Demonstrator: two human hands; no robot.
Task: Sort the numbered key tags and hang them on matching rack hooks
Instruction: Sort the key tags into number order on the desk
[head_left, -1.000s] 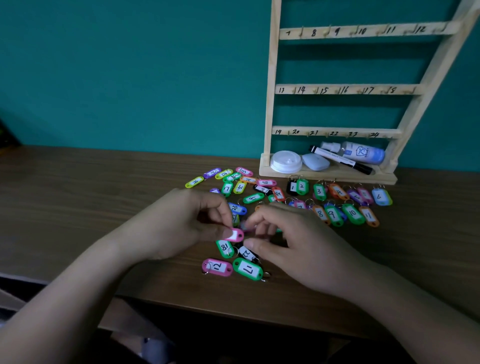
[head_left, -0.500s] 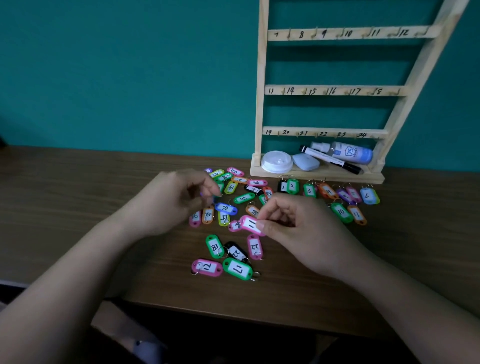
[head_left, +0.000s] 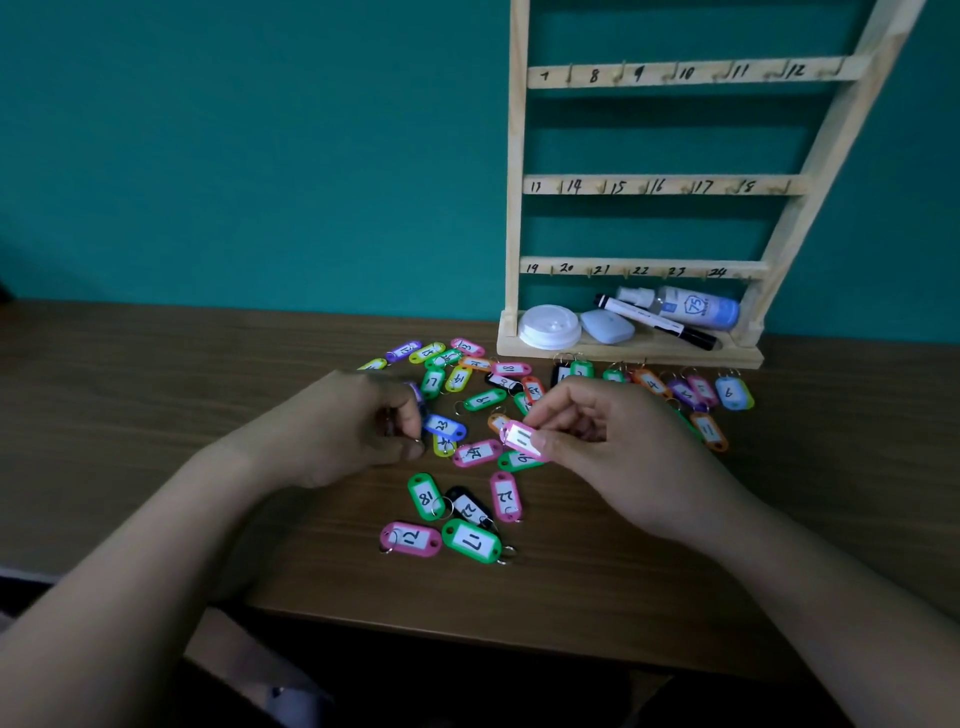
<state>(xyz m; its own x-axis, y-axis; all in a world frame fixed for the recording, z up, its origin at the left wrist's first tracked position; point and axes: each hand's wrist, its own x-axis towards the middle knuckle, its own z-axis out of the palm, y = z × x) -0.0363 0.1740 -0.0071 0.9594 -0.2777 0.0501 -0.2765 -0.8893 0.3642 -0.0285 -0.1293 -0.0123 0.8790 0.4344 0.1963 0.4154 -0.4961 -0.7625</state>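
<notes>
While right hand (head_left: 613, 441) pinches pink tag 11 (head_left: 521, 438), left hand (head_left: 353, 431) curled beside blue tag (head_left: 444, 426); grip unclear.

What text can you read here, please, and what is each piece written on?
"8 9 10 11 12": top rail
"14 15 16 17": middle rail
"19 20 21 22 23 24": bottom rail
"75": bottle
"11": held pink tag, in right hand
"18": green tag
"22": loose pink tag
Other tags: too blurred.

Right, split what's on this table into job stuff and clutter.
Job: pink tag pinched in the right hand; loose tags on the table; numbered rack.
Clutter, on the rack's base: white lid; pale blue case; marker; spray bottle.
</notes>
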